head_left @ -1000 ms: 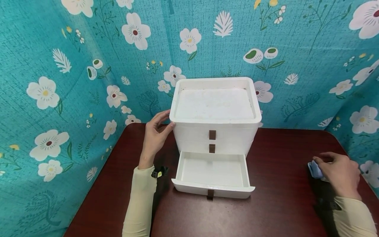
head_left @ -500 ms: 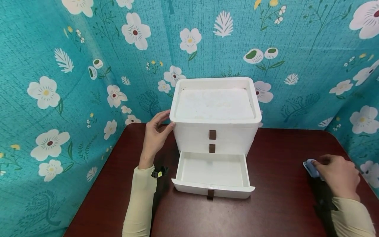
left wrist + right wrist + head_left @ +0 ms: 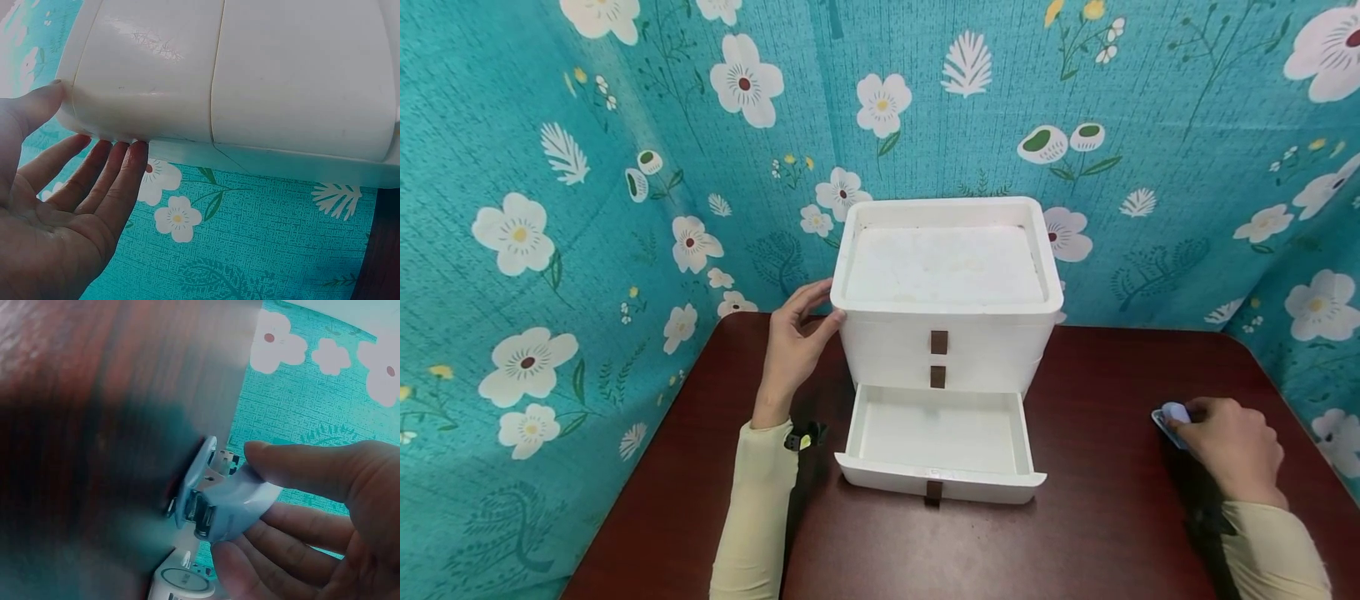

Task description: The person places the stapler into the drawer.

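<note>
A white drawer unit [image 3: 943, 350] stands on the table with its lowest drawer [image 3: 940, 429] pulled out and nothing inside it. My left hand [image 3: 793, 342] rests against the unit's upper left side. Its thumb touches near the front corner, and the fairly straight fingers [image 3: 128, 169] lie along the side. At the right of the table my right hand [image 3: 1232, 446] grips a light blue hole punch [image 3: 1172, 417] between thumb and fingers. In the right wrist view, the punch [image 3: 244, 503] shows its flat base and metal parts, tilted close over the table.
The dark red table [image 3: 1097, 517] runs up to a teal flowered cloth [image 3: 925, 158] at the back and sides. A shallow tray top [image 3: 947, 262] caps the unit. A white rounded object with a grey oval label [image 3: 184, 581] shows low in the right wrist view.
My right hand has moved left with the hole punch, toward the drawer unit. My left hand and the open drawer have stayed in place.
</note>
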`<state>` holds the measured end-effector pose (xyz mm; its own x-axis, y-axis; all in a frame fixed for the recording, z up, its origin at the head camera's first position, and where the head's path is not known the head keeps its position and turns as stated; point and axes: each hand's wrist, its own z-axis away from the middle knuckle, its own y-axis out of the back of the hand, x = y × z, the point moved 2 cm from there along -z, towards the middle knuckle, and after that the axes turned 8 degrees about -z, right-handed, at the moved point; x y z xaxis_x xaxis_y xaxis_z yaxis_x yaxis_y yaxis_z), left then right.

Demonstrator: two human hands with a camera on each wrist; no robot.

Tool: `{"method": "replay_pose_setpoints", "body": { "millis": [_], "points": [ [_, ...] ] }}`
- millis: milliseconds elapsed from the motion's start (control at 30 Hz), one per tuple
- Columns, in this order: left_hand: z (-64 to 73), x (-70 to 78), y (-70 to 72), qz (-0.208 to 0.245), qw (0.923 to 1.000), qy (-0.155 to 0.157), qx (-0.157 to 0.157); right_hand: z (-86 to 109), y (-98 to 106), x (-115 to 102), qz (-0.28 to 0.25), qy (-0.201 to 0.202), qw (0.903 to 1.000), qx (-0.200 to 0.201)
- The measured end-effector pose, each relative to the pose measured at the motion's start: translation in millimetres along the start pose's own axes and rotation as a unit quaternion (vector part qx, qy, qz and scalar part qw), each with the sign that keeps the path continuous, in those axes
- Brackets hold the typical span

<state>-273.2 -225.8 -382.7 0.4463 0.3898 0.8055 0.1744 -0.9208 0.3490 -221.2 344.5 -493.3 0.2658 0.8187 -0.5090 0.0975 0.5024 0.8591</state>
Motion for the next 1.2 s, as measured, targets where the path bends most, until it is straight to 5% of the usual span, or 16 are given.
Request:
{"method": "replay_pose_setpoints", "body": {
  "millis": [500, 1200],
  "points": [
    [-1.4, 1.6, 0.5, 0.002, 1.0, -0.01, 0.001, 2.2, 7.4, -11.2, -0.012, 0.034, 0.9991, 0.023],
    [0.3, 1.8, 0.1, 0.002, 1.0, -0.007, 0.001, 32.8, 27.6, -93.5, -0.065, 0.165, 0.982, 0.064]
  ]
}}
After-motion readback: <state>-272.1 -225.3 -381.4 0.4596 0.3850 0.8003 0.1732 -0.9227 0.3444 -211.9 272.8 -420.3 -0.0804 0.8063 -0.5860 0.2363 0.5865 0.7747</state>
